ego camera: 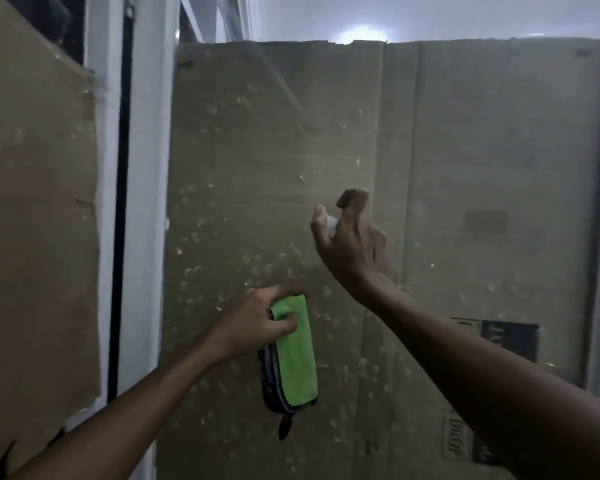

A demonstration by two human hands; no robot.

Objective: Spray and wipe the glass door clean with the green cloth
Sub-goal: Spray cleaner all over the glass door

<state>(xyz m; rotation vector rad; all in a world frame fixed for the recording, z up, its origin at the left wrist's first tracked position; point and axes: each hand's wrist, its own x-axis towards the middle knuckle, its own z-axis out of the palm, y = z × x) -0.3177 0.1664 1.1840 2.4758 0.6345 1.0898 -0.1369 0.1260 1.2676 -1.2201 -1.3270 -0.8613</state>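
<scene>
Left hand [257, 315] nearest to us, low against the glass door [243, 188]: fingers and thumb curled round the top of the green cloth [295, 355], which we see folded lengthwise and hanging down flat to the pane, with darker layers behind it and a short dark tab dangling below. Right hand [352, 237] higher up the door and to the right of the cloth, wrist bent, fingers curled round something small and white [329, 221]; we take it for a spray bottle's head but cannot tell, most of it being hidden in the grip. Index finger raised over the top of it.

Glass door itself: speckled all over with pale smudges and droplets, thickest around and above the cloth. White frame [146, 202] runs upright just left of the door pane, a dark gap beside it. Behind the glass, brown cardboard [465, 150] covers nearly the whole pane, its torn upper edge near the top of the door; printed lettering low on its right part, too blurred for us to read. Above the cardboard, a bright light glare [361, 32]
</scene>
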